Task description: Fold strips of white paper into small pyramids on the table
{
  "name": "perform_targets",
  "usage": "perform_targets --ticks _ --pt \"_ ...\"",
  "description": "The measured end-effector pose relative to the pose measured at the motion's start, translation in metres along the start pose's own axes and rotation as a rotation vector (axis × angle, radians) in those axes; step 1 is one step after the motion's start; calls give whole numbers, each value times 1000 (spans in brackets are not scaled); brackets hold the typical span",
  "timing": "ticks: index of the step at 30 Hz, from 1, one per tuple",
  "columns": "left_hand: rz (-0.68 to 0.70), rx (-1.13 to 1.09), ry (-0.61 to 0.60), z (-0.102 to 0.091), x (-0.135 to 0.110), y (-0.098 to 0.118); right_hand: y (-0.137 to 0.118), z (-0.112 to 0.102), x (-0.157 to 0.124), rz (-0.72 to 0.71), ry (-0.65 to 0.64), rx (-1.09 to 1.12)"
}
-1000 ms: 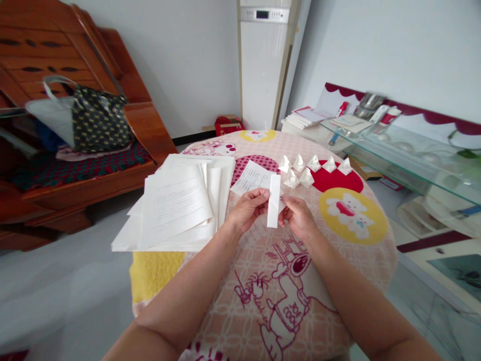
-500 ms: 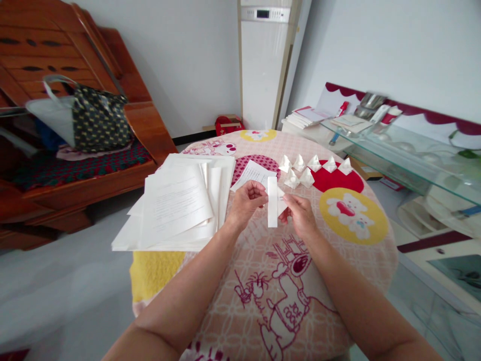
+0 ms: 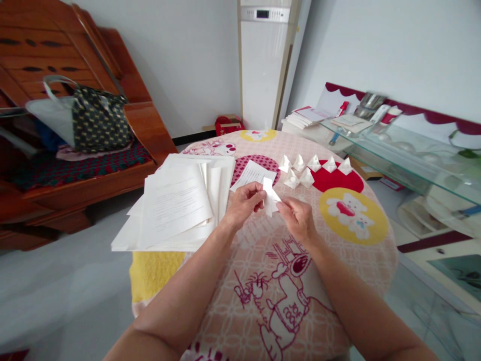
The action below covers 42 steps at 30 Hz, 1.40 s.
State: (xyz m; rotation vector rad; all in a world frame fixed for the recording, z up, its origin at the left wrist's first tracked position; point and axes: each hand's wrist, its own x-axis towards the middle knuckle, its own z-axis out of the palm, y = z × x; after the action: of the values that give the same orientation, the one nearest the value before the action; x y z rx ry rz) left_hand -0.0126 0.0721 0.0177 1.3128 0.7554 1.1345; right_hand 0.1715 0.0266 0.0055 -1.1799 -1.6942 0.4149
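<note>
So the paper (image 3: 268, 199) is up in the air over the near middle of the worktop (image 3: 370, 268), pinched between both hands. It's creased with a flap sticking out to the right, so I'd call it partway folded, definitely not a finished shape. The left hand (image 3: 245, 203) has its left edge between thumb and curled fingers, and the right hand (image 3: 297, 216) has a narrow pinch on the flap (exactly which layers it's got, I can't tell).

Just past the hands there's a printed sheet (image 3: 252, 173) lying flat. To the right of that, seven folded pieces (image 3: 314, 164) stand in little peaks, five in a row and two nearer in front, the rightmost ones by the red patch. Those look done to me, which would put the held one at number eight if it's getting the same folds.

Left of the hands is a big messy stack (image 3: 176, 203), top page printed and lying askew. Looks like loads of unfolded stuff there, though whether any of it is meant for folding is anyone's guess. Further out, a bench (image 3: 145, 143) with a bag (image 3: 100, 120) on the left, glass shelf (image 3: 417, 163) on the right
</note>
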Motion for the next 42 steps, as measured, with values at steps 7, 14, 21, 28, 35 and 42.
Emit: perform_targets --ticks 7,14,21,28,35,42 --pt "16 19 -269 -3 -3 8 -6 -11 7 227 43 450" --pt "-2 72 -314 1 -5 5 -8 -14 9 319 -61 608" --pt "-46 102 -341 -1 -5 4 -13 -18 10 397 -148 661" --pt "-68 53 -340 -1 -5 4 -18 -17 10 462 -213 735" --pt "10 9 -274 8 -6 5 -11 -14 10 492 -147 774" --pt "84 71 -188 12 -8 5 -11 -13 8 481 -149 772"
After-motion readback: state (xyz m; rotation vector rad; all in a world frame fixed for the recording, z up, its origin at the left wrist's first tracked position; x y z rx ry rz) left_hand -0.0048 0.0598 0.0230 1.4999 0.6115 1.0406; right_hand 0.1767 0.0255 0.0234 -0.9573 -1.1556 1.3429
